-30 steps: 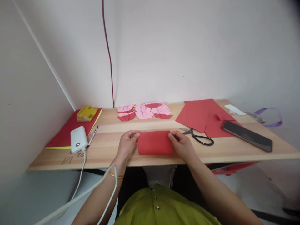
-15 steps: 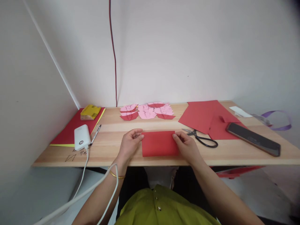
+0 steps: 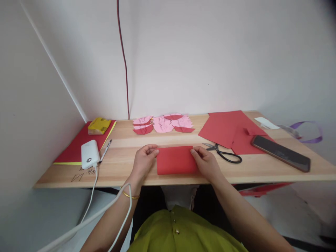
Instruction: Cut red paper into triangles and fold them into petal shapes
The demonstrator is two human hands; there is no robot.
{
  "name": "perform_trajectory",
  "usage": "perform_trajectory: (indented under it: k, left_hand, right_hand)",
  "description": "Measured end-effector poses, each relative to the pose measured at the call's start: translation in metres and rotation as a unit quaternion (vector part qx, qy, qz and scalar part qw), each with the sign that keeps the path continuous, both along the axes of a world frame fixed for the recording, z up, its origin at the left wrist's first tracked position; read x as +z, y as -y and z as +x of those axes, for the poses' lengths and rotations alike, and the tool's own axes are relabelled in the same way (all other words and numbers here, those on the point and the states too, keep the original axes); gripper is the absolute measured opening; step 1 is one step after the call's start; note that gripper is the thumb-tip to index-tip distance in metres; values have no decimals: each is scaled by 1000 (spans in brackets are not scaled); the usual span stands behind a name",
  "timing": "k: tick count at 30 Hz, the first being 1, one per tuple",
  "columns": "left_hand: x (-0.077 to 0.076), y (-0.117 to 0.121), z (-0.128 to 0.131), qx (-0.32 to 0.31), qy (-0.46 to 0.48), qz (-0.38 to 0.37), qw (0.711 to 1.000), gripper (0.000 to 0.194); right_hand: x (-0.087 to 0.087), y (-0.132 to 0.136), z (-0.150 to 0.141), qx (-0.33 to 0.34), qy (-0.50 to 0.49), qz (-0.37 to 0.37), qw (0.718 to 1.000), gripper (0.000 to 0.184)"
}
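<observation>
Red, rectangular paper piece [image 3: 175,161] is our workpiece: head view, centred at the near edge of the pale wood-grain table [image 3: 265,171], directly in front of us. Our left hand [image 3: 146,157] has its thumb and curled fingers closed at the upper left corner; our right hand [image 3: 204,161] pinches the upper right corner, thumb on the facing side, fingers partly hidden. Neither grip is wide. Two-corner hold likely keeps the piece flat and square to us; can't tell whether it's one layer or folded. Black-handled metal scissors [image 3: 216,148] lie just beyond our right hand, handles towards our right, so probably parked for an easy reach. Large red paper sheets [image 3: 223,127] overlap at the far right, with a dark slab-shaped phone [image 3: 282,153] resting over one edge, maybe doubling as a weight. Pink and red cut-paper shapes [image 3: 162,125] sit grouped along the wall, presumably to spare our working strip. White, rounded power bank [image 3: 90,154] is off to our left, its white cable [image 3: 96,178] dropping over the near edge, which probably keeps the cord off the paper.
</observation>
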State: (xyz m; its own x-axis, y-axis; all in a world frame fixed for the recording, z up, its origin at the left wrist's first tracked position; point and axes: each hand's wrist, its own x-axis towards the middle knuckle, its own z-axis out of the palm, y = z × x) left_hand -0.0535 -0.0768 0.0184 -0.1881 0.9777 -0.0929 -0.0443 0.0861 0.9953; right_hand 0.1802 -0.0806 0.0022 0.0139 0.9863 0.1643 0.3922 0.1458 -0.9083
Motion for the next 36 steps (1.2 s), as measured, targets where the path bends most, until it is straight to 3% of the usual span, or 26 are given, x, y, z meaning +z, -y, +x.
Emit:
perform_trajectory:
  k: [4,10,13,17,19,21,24,26,28,30,33,36]
  left_hand:
    - [-6,-2,-3,-6,-40,21,999,32]
    - [-18,-15,-4,-6,-137,45,989,21]
    - [-20,-22,-4,1,-214,73,974,14]
    - [-22,-24,0,-5,-296,110,949,15]
    - [-22,-24,3,-17,-363,118,924,15]
    - [-23,-24,6,-41,-460,110,880,18]
    - [-23,-24,8,-74,-573,95,811,20]
    - [-24,-25,8,-80,-609,95,783,19]
    - [-25,-26,8,-83,-630,96,767,18]
    - [-26,-27,8,-87,-637,96,760,19]
    - [-27,-27,7,-88,-638,95,759,21]
    - [-27,-27,7,-83,-632,97,765,23]
  right_hand:
    - [-3,-1,-2,2,10,11,1000,30]
    - [-13,-9,-2,-2,114,28,993,20]
    - [-14,-16,-4,9,239,42,970,18]
    - [-10,-22,-9,7,391,38,919,15]
    - [-8,-24,-11,8,433,27,901,14]
    - [-6,-24,-12,13,451,13,892,14]
    - [-3,-26,-13,9,450,-11,893,15]
    - [-1,-27,-13,7,450,2,893,20]
    - [0,-29,-13,38,457,39,888,22]
    - [2,-31,-13,114,462,81,876,25]
    - [6,-35,-12,231,465,119,846,28]
    - [13,-40,-13,278,481,121,823,28]
